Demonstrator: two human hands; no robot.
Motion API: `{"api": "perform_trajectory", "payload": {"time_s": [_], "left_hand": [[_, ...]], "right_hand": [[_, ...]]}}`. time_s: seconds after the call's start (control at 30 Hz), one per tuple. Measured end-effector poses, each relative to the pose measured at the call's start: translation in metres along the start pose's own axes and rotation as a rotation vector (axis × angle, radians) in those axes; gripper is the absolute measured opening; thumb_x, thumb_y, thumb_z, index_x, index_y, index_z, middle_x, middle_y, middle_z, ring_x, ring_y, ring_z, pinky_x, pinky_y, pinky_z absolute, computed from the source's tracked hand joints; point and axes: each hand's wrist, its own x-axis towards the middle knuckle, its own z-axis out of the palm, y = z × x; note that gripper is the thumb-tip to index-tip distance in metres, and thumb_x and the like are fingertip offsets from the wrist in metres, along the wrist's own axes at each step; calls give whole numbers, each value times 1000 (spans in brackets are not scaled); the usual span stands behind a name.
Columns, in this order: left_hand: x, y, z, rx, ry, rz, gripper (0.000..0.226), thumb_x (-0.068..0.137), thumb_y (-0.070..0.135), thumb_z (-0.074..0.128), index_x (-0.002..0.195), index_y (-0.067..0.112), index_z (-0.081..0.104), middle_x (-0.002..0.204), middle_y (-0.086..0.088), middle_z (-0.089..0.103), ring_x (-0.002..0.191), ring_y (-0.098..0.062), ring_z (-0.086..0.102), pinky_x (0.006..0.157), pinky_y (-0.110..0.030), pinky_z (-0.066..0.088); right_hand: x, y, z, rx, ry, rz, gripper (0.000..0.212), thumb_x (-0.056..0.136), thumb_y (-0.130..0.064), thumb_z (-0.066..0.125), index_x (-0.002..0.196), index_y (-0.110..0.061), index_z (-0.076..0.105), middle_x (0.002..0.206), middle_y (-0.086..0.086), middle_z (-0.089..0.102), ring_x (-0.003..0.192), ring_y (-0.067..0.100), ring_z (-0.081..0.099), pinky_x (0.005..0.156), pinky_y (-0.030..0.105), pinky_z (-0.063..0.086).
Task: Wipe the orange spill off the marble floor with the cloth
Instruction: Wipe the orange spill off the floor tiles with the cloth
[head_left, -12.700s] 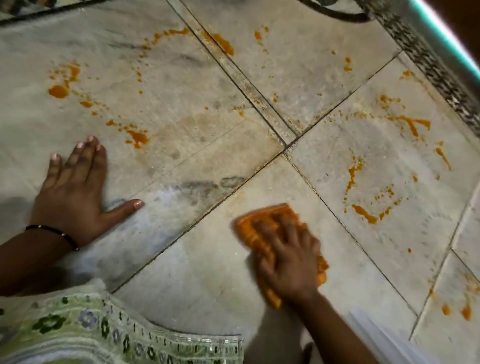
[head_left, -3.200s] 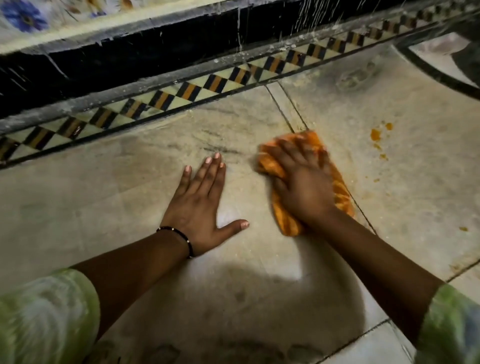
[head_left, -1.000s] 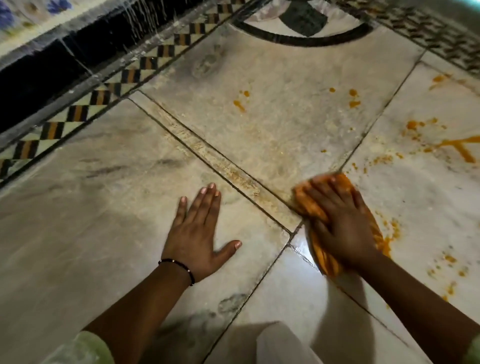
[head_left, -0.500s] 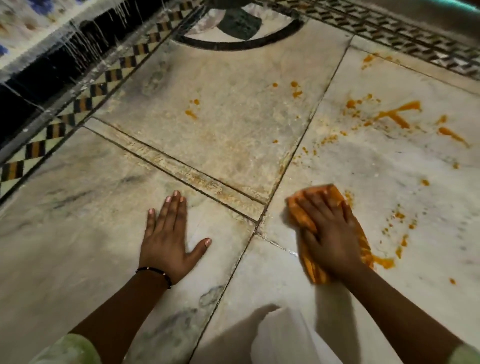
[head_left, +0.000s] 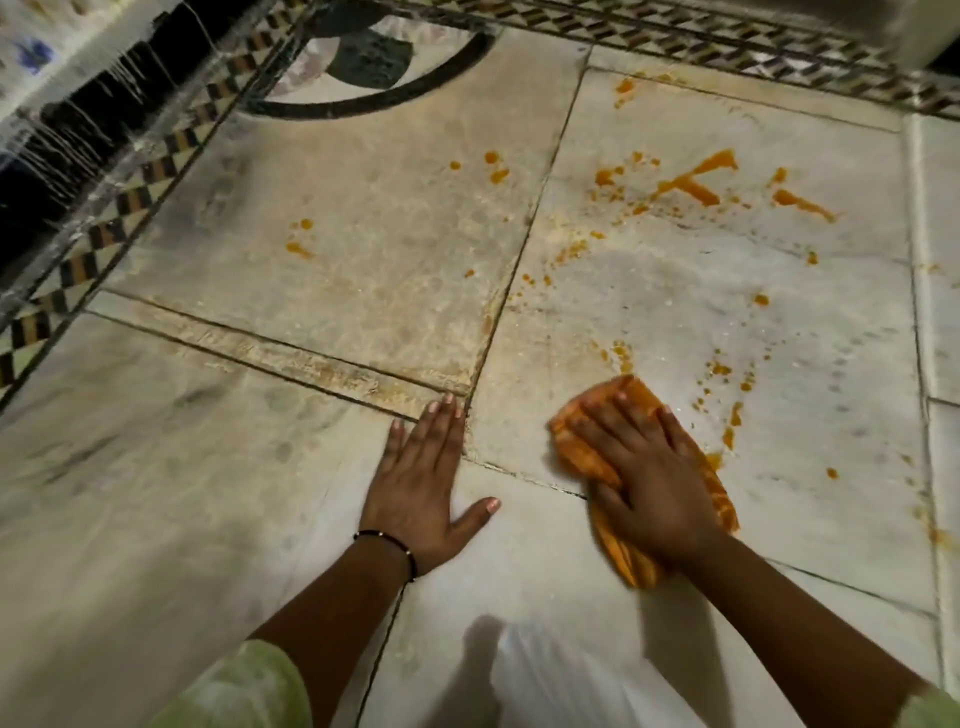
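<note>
**Cloth at the spill's near edge**

The left hand lies flat, fingers straight, on the marble floor, likely as a brace. The right hand presses the cloth down with spread fingers. Beyond it, the orange spill dots 2 slabs, unwiped.

No readable text, no label, no brand, no number and no sign anywhere in the view, only patterns without letters on the floor border, blurred flower print on the wall, nothing legible.
</note>
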Motion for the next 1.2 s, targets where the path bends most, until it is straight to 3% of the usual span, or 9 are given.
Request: {"api": "perform_trajectory", "payload": {"time_s": [0.13, 0.37, 0.5, 0.63, 0.87, 0.97, 1.07, 1.13, 1.2], "left_hand": [[0, -1, -2, -8, -2, -6, 92, 86, 70, 27, 151, 6, 12, 159, -8, 7, 146, -20, 4, 115, -48, 7], [1, -1, -2, -24, -7, -11, 92, 85, 72, 19, 151, 9, 7, 160, -6, 3, 147, -19, 1, 116, -47, 6], [-1, 1, -1, -33, 6, -10, 92, 86, 72, 20, 152, 10, 6, 160, -4, 2, 147, -18, 1, 116, -46, 4], [0, -1, -3, -12, 3, -1, 92, 85, 71, 25, 151, 9, 9, 159, -6, 5, 146, -20, 3, 117, -44, 0], [1, -2, -3, -8, -10, -6, 93, 84, 73, 21, 152, 11, 8, 160, -6, 6, 146, -20, 4, 117, -43, -1], [2, -1, 0, 18, 0, 2, 93, 84, 74, 17, 152, 10, 6, 160, -6, 5, 146, -21, 3, 117, -44, 1], [0, 1, 0, 15, 12, -13, 93, 86, 73, 16, 151, 9, 5, 159, -10, 5, 146, -25, 5, 117, -44, -1], [3, 6, -3, -9, 12, -10, 92, 86, 72, 17, 151, 9, 3, 158, -11, 3, 146, -25, 5, 116, -43, -4], [9, 18, -8, -46, 23, 26, 90, 87, 70, 22, 152, 10, 4, 158, -10, 3, 145, -23, 5, 116, -41, -4]], "right_hand": [[56, -26, 4, -22, 25, 196, 61, 86, -44, 40, 145, -32, 34, 153, 0, 32, 144, 26, 14, 115, 49, 1], [-19, -21, 7, 4, -96, -171, 61, 89, -44, 39, 148, -36, 28, 156, -6, 26, 146, 19, 11, 115, 49, 7], [-50, 29, -4, 24, -13, 70, 61, 86, -45, 39, 145, -36, 32, 153, -3, 33, 146, 18, 13, 114, 49, 11], [24, 18, -7, -16, 52, 340, 64, 84, -48, 32, 145, -32, 36, 153, 1, 32, 145, 26, 15, 114, 51, 7], [-32, -2, 1, 7, -53, -74, 63, 86, -46, 38, 148, -37, 26, 156, -4, 22, 146, 20, 9, 115, 48, 3], [-81, 45, -5, -12, 33, 171, 66, 84, -55, 37, 147, -41, 22, 157, -1, 19, 146, 22, 10, 114, 53, 11], [-45, 67, -16, -12, 67, 603, 73, 81, -67, 29, 148, -44, 12, 160, 1, 2, 146, 25, -3, 113, 53, -2], [-3, 57, -18, 6, 9, 629, 78, 78, -70, 22, 150, -41, 9, 160, 5, 1, 146, 28, -6, 112, 54, -6], [19, 36, -14, -44, -73, 440, 78, 80, -69, 20, 150, -38, 7, 161, 5, 0, 146, 28, -9, 112, 54, -9]]}}
